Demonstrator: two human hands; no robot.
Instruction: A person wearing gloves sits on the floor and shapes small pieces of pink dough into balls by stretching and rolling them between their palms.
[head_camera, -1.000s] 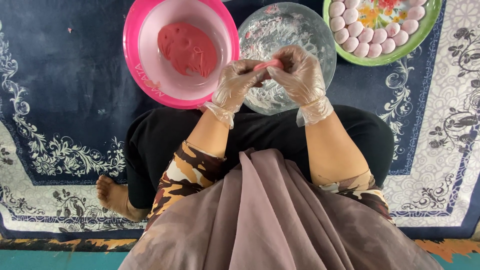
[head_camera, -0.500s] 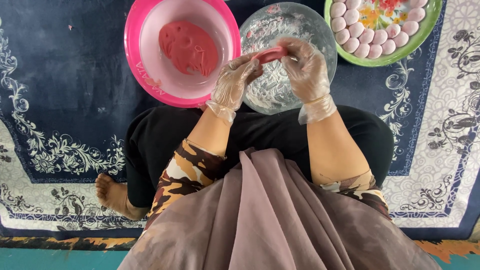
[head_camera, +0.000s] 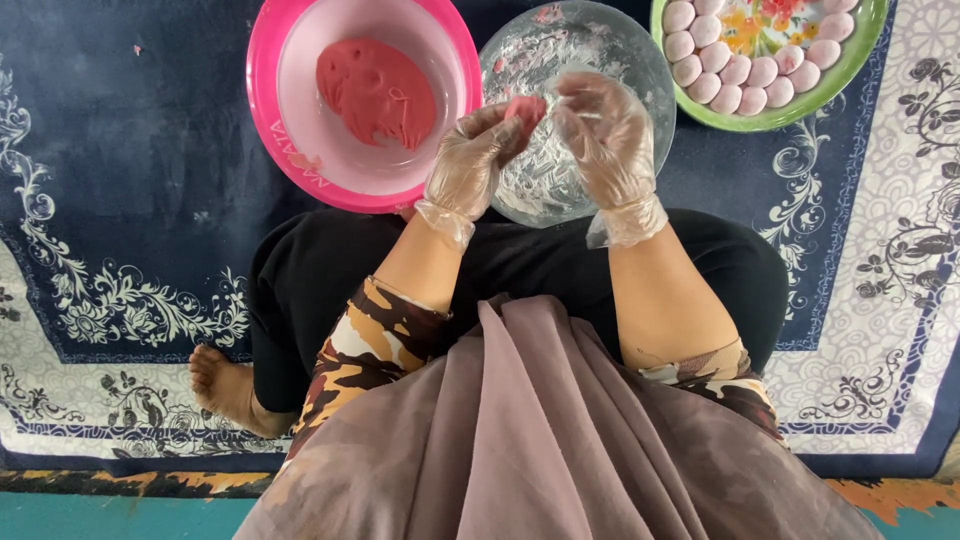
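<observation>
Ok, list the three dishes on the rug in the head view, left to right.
Pink bowl with red dough → clear glass bowl → green-rimmed plate of pale dough balls.

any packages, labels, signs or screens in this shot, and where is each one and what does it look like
No packages, signs or screens in view.
Lettering on the pink bowl: white characters running along its left rim, upper left on the blue patterned rug; the bowl is round and holds a red dough lump.
Nothing printed shows on the clear bowl or the green-rimmed plate.
</observation>
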